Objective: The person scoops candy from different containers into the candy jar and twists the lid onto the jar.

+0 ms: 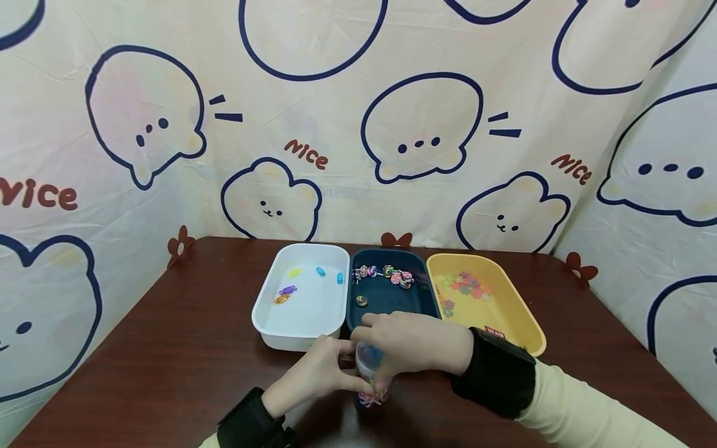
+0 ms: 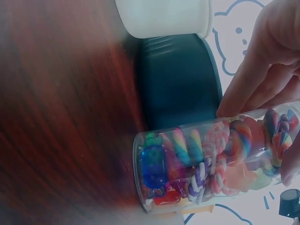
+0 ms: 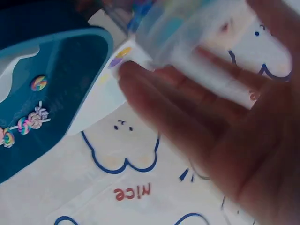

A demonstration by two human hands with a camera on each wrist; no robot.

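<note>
A clear cylindrical jar (image 2: 187, 164) packed with colourful candy-shaped pieces stands upright on the table before the dark blue tray (image 1: 386, 302). My left hand (image 1: 325, 371) grips its upper part, fingers on one side and thumb on the other. My right hand (image 1: 411, 342) arches over the jar's top from the right, its thumb coming down beside it. Blurred in the right wrist view, the right fingers (image 3: 168, 103) look fairly straight, close to the jar's pale clear top. Whether they touch a lid is unclear. Swirly lollipop pieces (image 1: 392, 275) lie in the dark blue tray.
The white tray (image 1: 299, 326) at left holds several wrapped-candy-shaped pieces (image 1: 287, 290). At right, the yellow tray (image 1: 518, 323) holds translucent coloured pieces (image 1: 470, 286). All three trays stand side by side on the brown table (image 1: 185, 348), behind which hangs a printed curtain (image 1: 347, 124).
</note>
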